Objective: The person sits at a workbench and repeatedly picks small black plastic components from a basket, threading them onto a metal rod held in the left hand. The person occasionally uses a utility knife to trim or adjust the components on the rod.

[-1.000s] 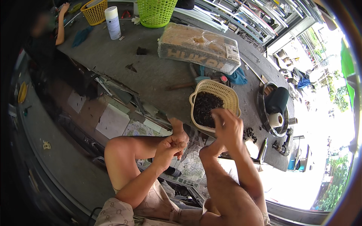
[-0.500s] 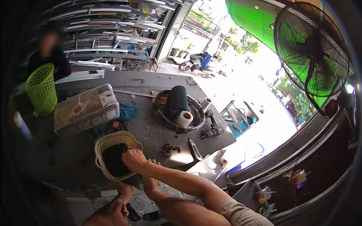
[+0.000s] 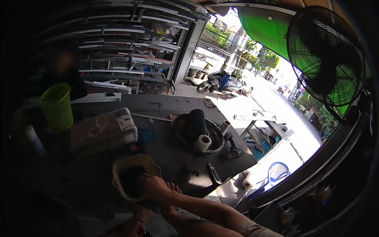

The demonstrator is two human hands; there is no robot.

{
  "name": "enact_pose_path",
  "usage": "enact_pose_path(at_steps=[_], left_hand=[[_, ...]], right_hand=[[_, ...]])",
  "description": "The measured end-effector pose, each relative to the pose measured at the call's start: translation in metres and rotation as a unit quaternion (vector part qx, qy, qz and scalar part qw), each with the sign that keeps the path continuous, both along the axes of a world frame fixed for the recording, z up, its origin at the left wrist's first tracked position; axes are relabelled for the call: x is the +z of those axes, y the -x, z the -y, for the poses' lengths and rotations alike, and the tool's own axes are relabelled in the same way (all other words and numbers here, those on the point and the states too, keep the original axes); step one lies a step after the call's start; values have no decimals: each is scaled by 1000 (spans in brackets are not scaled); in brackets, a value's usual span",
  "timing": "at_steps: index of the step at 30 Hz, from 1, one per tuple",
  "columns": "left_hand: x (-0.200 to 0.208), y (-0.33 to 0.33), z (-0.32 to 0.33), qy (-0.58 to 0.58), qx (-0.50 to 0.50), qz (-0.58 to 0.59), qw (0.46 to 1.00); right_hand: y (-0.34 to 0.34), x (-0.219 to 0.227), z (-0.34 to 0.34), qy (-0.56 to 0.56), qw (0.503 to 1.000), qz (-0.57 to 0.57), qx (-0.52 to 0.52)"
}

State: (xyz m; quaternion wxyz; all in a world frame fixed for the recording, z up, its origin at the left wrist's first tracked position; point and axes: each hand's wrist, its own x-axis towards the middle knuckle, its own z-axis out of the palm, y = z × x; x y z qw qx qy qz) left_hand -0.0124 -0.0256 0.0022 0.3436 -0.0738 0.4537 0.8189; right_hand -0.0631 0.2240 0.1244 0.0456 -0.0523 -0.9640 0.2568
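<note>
A cream plastic basket (image 3: pixel 117 170) with slotted sides stands at the table's near edge, with a mass of small black pieces (image 3: pixel 131 179) inside. My right hand (image 3: pixel 154 186) reaches over its right side, fingers curled down at the pieces; what they grip is hidden. Below the basket, in dim light, my left hand (image 3: pixel 135 226) is low with its fingers curled. Whether it holds anything is too dark to see. Bare toes (image 3: pixel 173 188) rest beside my right wrist. A small heap of black pieces (image 3: pixel 190 172) lies on the table to the right.
A wrapped box (image 3: pixel 103 132), a green basket (image 3: pixel 57 108) and a black ring-shaped tub (image 3: pixel 179 136) with rolls stand on the table (image 3: pixel 158 104). A power drill (image 3: pixel 233 152) and utility knife (image 3: pixel 214 173) lie near its right edge. Another person (image 3: pixel 65 75) is at the far left.
My view has shifted, so the table and basket appear farther right and lower, and the picture is darker. My right hand is still at the basket.
</note>
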Motion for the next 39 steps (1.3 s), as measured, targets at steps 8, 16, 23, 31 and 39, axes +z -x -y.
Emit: enact_pose_path(at_steps=[8, 16, 23, 31, 39], left_hand=[[-12, 2, 10, -221, 65, -73, 970], [11, 7, 12, -138, 41, -13, 989], [4, 2, 7, -140, 56, -39, 988], [-1, -3, 13, -80, 65, -39, 994], [6, -6, 10, -34, 78, -42, 996]], right_hand=[[-24, -10, 51, 258, 959, 7, 114], [-43, -16, 65, 290, 947, 107, 90], [-44, -13, 69, 253, 959, 81, 94], [-46, -14, 72, 299, 941, 129, 92], [-45, -18, 71, 240, 955, 132, 113]])
